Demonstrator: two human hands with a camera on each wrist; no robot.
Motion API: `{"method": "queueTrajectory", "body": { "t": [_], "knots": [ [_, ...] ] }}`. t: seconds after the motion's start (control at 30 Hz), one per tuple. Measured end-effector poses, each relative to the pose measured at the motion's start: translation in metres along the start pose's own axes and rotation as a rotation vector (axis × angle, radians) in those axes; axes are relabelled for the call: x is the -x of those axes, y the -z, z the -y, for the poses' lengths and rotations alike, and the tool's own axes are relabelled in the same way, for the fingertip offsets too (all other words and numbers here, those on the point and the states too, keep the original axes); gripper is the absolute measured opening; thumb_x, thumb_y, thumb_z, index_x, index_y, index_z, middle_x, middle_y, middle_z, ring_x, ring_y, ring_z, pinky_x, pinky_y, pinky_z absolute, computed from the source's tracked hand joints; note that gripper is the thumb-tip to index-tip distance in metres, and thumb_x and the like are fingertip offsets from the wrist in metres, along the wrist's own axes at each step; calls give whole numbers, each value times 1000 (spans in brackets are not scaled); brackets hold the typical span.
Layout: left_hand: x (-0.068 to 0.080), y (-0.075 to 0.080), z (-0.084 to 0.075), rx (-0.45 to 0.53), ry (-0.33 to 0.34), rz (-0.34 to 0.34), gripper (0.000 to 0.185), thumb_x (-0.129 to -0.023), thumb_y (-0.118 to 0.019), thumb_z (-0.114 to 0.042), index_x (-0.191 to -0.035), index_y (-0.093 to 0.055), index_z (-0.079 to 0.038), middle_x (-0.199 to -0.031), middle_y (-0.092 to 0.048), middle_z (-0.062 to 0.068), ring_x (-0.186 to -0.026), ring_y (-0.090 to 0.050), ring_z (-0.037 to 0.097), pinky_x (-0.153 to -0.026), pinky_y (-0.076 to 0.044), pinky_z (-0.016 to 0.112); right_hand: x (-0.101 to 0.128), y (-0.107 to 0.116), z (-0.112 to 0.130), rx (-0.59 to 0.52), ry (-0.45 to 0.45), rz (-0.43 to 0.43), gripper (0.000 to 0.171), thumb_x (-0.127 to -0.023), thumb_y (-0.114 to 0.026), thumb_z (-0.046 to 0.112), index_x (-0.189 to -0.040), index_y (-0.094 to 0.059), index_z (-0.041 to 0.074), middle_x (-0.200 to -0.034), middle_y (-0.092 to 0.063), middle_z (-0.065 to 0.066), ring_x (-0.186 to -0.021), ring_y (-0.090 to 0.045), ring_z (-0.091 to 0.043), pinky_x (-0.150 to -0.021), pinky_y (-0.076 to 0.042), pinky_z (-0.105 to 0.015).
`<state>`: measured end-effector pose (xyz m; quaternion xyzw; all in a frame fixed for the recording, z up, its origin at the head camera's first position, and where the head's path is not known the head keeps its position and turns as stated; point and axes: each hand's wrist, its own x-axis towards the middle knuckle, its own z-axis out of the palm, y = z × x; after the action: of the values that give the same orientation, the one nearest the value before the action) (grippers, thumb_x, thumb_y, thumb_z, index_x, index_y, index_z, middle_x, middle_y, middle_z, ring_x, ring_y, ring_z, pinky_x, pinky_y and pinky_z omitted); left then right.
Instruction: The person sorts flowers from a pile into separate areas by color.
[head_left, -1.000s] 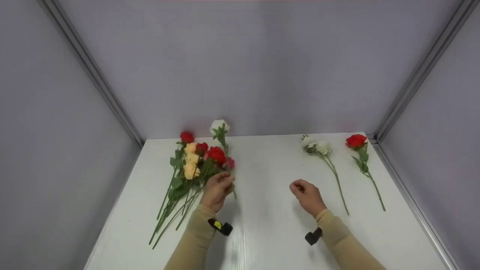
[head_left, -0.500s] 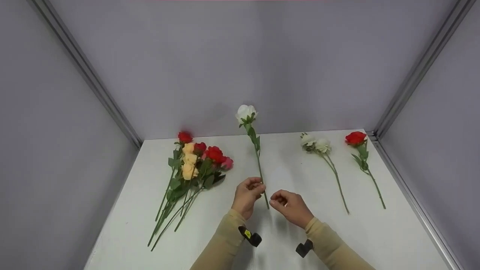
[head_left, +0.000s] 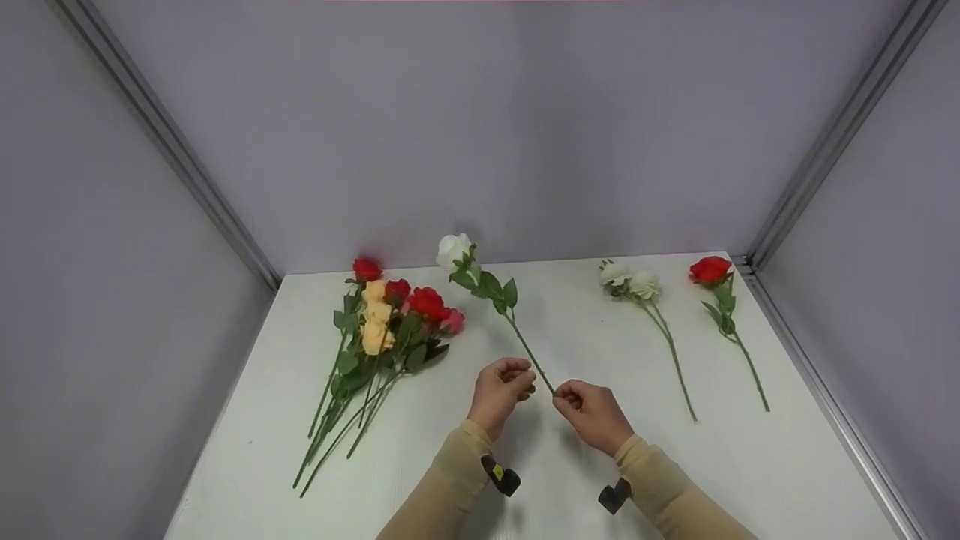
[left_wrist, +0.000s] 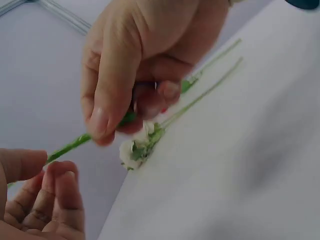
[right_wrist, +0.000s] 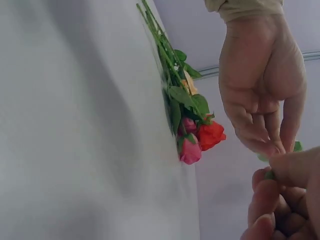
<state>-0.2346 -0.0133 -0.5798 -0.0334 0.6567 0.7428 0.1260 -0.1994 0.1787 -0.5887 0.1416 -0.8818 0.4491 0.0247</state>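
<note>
Grey panel walls enclose a white table [head_left: 525, 465] that fills the lower part of your head view. Your left hand [head_left: 499, 390] pinches the green stem of a white rose [head_left: 455, 250] between thumb and curled fingers. Your right hand [head_left: 592, 409] grips the lower end of that same stem, fingers curled around it, close beside the left. The rose is lifted off the table near its middle, slanting up and to the left, bloom toward the back wall. A bunch of red, peach and pink flowers [head_left: 382, 330] lies on the table to your left. To the right lie a white flower stem [head_left: 645, 300] and a single red rose [head_left: 711, 270], well apart from your hands.
</note>
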Motion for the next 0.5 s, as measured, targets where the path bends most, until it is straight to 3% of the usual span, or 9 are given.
{"method": "queueTrajectory", "body": {
  "t": [0.13, 0.27, 0.5],
  "knots": [
    [3, 22, 0, -151, -25, 5, 18, -92, -66, -15, -106, -63, -5, -93, -63, 9, -82, -62, 20, -77, -52, 40, 1, 12, -17, 42, -40, -43, 3, -93, -65, 14, -93, -68, 14, -76, -60, 10, -68, -54, -9, -62, -46, -26],
    [8, 60, 0, -228, -53, -17, 18, -94, -63, -17, -107, -63, -4, -93, -62, 10, -83, -62, 22, -80, -51, 46, 2, 33, -38, 82, -119, -77, 5, -93, -63, 12, -94, -68, 13, -79, -61, 7, -71, -54, -11, -64, -46, -27],
    [20, 135, -2, -341, -47, -176, 20, -95, -60, -16, -110, -63, -4, -99, -62, 17, -84, -61, 22, -78, -51, 44, 8, 78, -86, 157, -222, -142, 17, -96, -59, 14, -105, -68, 2, -88, -65, -5, -79, -56, -18, -70, -47, -33]
  ]
}}
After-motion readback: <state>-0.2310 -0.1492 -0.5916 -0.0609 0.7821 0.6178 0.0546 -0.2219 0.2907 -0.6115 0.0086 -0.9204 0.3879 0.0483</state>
